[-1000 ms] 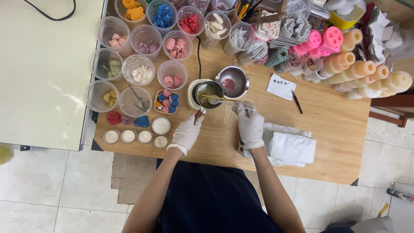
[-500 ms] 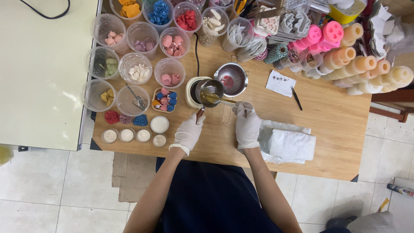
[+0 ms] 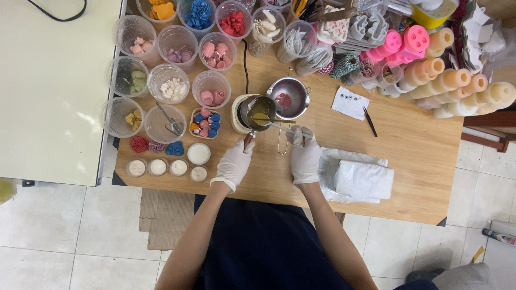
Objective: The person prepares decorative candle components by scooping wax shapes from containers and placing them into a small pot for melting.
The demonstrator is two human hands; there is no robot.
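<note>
Gripping the short handle of the small melting pot (image 3: 257, 111) with my gloved left hand (image 3: 235, 162), I have the fingers wrapped closed around it just below the pot's rim. My right hand (image 3: 304, 154), also gloved, is pinched narrow on the thin metal stirrer (image 3: 269, 122), whose far end dips into the yellowish liquid inside the pot.

The pot sits on a pale round warmer (image 3: 236, 114) near the middle of the wooden table (image 3: 408, 156). I judge it as light but awkward: the liquid will slosh, the metal wall is probably hot, so the handle is the only sensible place to take hold. The stirrer is stiff, slim and likely slippery under a glove.

Just beside the pot, touching or nearly so, stands a steel bowl (image 3: 290, 96) with something pink in it. To the right of my right hand lies a white wrapped block (image 3: 365, 180) on crumpled plastic. Left of my left hand are small round white discs (image 3: 199, 154) in a row, and beyond them clear plastic cups (image 3: 168, 83) holding coloured shapes. Further right, a slip of white paper (image 3: 350, 102) and a dark pen (image 3: 370, 121), then cylindrical pink and orange moulds (image 3: 446, 80) at the table's far corner.
</note>
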